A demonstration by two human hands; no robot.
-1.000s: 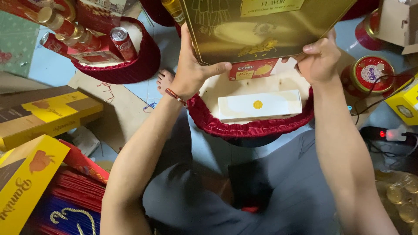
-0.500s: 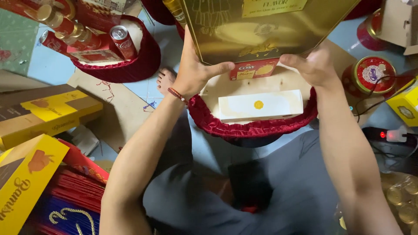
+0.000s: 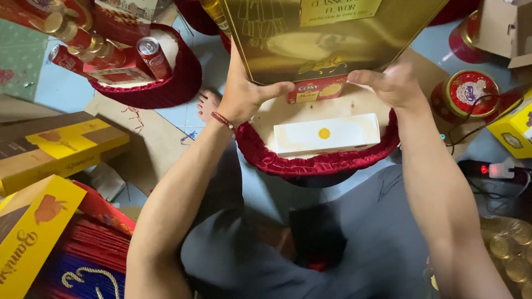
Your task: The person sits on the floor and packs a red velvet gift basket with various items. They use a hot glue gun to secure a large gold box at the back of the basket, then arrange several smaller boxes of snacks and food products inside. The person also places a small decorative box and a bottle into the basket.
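Cluttered floor surrounds a red velvet-rimmed basket [image 3: 316, 164]. Both arms reach forward: left hand [image 3: 246, 97] and right hand [image 3: 393, 86] grip the lower edge of a large gold box [image 3: 327, 33] above it.

We're looking down at a floor-level packing spot, most likely a home room turned gift-hamper workshop. The landmark is the red velvet-trimmed basket [image 3: 316, 160] in the middle, sitting on the pale blue floor [image 3: 61, 83] with a bare foot [image 3: 208, 104] just left of it. Up and to the left of it we see a second red basket [image 3: 166, 83] already filled with drink cans [image 3: 152, 55]. Further left, flat yellow and brown gift boxes [image 3: 61, 149] lie stacked. To its right there's a round red tin [image 3: 468, 91], a cardboard carton [image 3: 501, 27] and a power strip [image 3: 490, 169] with its light on.
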